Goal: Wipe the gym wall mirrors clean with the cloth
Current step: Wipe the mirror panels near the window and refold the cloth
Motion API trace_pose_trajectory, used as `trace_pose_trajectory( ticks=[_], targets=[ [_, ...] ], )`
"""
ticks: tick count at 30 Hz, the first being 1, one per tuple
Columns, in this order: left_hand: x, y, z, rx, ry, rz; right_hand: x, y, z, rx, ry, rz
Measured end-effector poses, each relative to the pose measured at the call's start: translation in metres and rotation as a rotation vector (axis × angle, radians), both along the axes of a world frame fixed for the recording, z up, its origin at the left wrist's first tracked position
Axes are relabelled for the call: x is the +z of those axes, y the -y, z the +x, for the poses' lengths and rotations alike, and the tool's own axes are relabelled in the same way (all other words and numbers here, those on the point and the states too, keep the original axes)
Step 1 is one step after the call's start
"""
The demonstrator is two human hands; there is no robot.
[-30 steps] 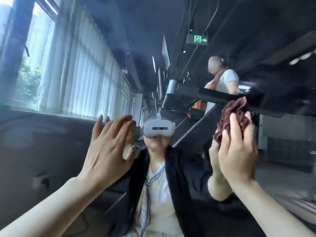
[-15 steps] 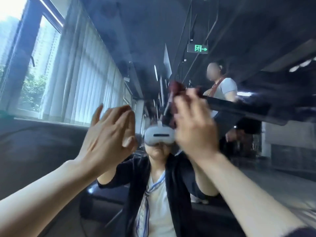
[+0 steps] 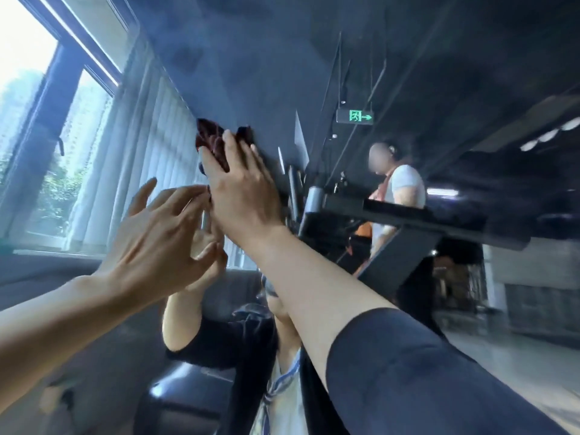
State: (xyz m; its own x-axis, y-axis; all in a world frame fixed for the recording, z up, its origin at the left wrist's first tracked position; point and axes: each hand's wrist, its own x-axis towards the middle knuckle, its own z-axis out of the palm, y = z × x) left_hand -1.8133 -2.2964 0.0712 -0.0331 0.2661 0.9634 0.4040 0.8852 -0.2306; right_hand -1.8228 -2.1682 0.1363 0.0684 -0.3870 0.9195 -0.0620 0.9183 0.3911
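The wall mirror (image 3: 251, 58) fills the view right in front of me and shows my own reflection. High on the glass, my right hand (image 3: 241, 189) presses a dark red cloth (image 3: 213, 139) flat against it, fingers stretched over the crumpled fabric. Only the cloth's upper part shows past the fingertips. My left hand (image 3: 157, 243) is lower and to the left, fingers spread and straight, with its fingertips on the glass and nothing in it.
The mirror reflects a window with vertical blinds (image 3: 131, 171) on the left, a dark gym machine (image 3: 392, 227) on the right, a person in a white shirt (image 3: 398, 189) behind it and a green exit sign (image 3: 357, 117) overhead.
My right hand has swept the cloth across the glass from right to left and upward. My view has tilted up. The left hand stays against the mirror, fingers now more spread.
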Motion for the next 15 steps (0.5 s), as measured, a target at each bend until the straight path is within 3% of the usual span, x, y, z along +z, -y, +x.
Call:
trace_pose_trajectory(
  ticks=[3, 15],
  targets=[
    [0.013, -0.018, 0.008, 0.009, 0.003, -0.036, 0.020, -0.028, 0.006, -0.001, -0.045, -0.013],
    [0.040, -0.172, 0.049, -0.146, -0.112, -0.186, 0.053, -0.235, 0.094, -0.048, -0.153, -0.452]
  ],
)
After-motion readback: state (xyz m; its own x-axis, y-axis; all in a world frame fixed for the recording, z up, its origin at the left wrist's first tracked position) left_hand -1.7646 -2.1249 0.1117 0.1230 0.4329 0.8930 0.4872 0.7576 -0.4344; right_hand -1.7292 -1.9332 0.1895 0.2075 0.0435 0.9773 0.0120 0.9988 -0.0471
